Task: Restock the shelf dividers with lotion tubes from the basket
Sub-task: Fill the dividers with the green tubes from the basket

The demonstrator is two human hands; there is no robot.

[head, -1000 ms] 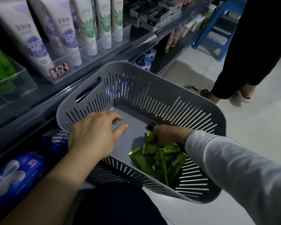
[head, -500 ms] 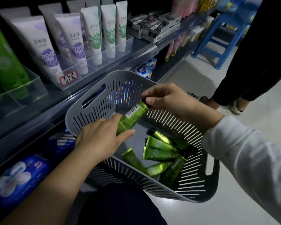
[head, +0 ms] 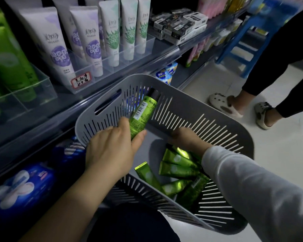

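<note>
My left hand (head: 112, 149) grips a green lotion tube (head: 141, 114) by its lower end, black cap pointing up, over the near-left wall of the grey slotted basket (head: 217, 123). Down inside the basket, my right hand (head: 184, 137) reaches onto a pile of several green tubes (head: 177, 170); its fingers are hidden, so I cannot tell whether it holds one. Clear shelf dividers (head: 37, 91) stand on the shelf at upper left, with larger green tubes (head: 9, 63) in them.
White tubes with purple labels (head: 57, 49) and aloe labels (head: 112, 35) fill the neighbouring dividers. Boxes (head: 182, 25) lie further along the shelf. Blue packs (head: 23, 187) sit on the lower shelf. Another person's legs and slippers (head: 220, 103) and a blue stool (head: 248, 42) occupy the aisle.
My right hand lifted a green tube from the pile and passed it to my left hand. Now the left hand holds it alone and the right hand is back down in the basket.
</note>
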